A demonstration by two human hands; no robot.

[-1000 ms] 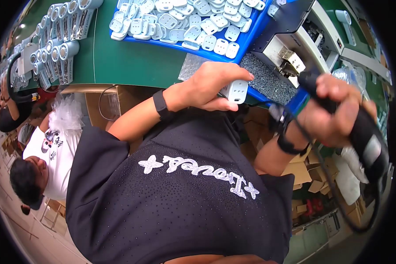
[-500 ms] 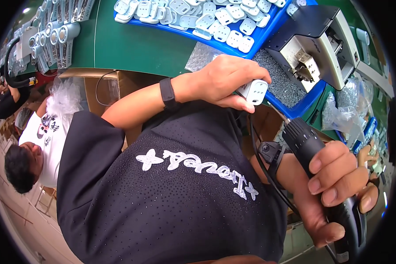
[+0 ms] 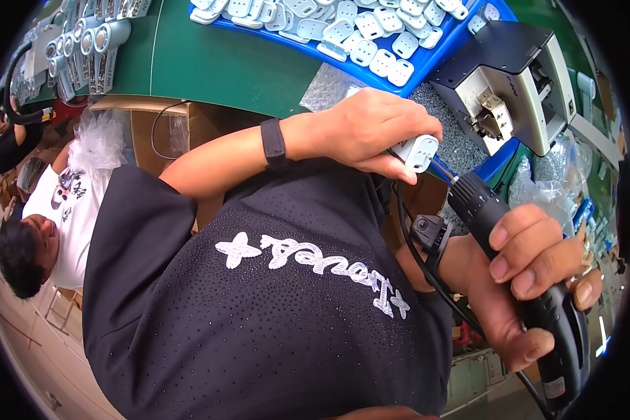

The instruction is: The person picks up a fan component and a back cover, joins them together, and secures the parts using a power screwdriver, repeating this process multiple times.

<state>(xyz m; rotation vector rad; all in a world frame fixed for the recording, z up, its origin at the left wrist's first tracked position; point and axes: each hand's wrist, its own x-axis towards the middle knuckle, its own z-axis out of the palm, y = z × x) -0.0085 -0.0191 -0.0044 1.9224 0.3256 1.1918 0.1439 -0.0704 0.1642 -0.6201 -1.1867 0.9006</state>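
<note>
My left hand (image 3: pixel 371 129) is closed around a small white plastic part (image 3: pixel 420 155), pinched between thumb and fingers. Its rounded end face has several small holes and points toward the right; the rest is hidden in my grip. In my right hand (image 3: pixel 539 269) is a black corded electric screwdriver (image 3: pixel 477 204), fingers wrapped around its body. The screwdriver's thin bit (image 3: pixel 442 169) reaches up and left to the holed face and appears to touch it at one hole. A screw at its tip is too small to make out.
A blue tray (image 3: pixel 399 89) of white holed plates stands on the green table (image 3: pixel 220 70). Beside it are a black-and-silver screw feeder (image 3: pixel 500 84) and many small screws (image 3: pixel 437 105). Pale blue handheld devices (image 3: pixel 91 42) are at far left. Another person (image 3: pixel 66 192) is at left.
The screwdriver's bit has come up to the white part's holed face; before, a small gap lay between them. The part is slightly more tilted, and the whole view has shifted a little.
</note>
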